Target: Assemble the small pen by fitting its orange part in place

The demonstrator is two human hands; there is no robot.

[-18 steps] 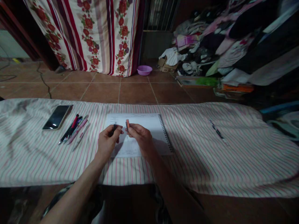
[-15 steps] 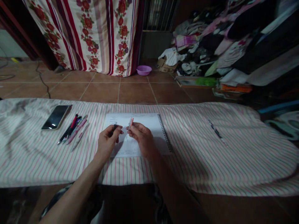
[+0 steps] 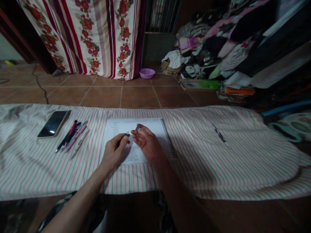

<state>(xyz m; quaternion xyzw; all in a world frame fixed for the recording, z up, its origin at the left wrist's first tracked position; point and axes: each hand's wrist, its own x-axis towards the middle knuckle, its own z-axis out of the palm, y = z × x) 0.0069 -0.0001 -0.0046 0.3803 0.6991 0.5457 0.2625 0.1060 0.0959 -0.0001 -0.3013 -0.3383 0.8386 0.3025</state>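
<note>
Far left of our grips, well apart, a flat black smartphone (image 3: 52, 123) lies screen-up on the pink-and-green striped cloth tabletop (image 3: 243, 155). Just right of it sits a loose bundle of red, black and pink plastic pens (image 3: 71, 136), none touched.

Our left hand (image 3: 114, 152) has its grip closed on a slim black plastic pen barrel (image 3: 122, 138), pinched btwn thumb and forefinger, tip pointing right toward the other grip. Our right hand (image 3: 148, 144) pinches a small pale pen piece (image 3: 136, 128) at the fingertips. It's mostly hidden, so we can't tell which part it is. The two grips nearly touch, both just above the white spiral-bound paper notebook (image 3: 157, 124) lying under them. Well right of the right grip, a single thin dark pen (image 3: 220, 136) lies alone on the cloth.

Risks, as we judge them:
- The pale piece is tiny and held by fingertips only, so a slip could drop it onto the page or the striped cloth, where it'd be hard to spot in this dim light.
- If barrel and piece meet off-axis, sth could jam or pop loose.
- The barrel tip hangs close over the page, so a stray ink mark is poss.
</note>
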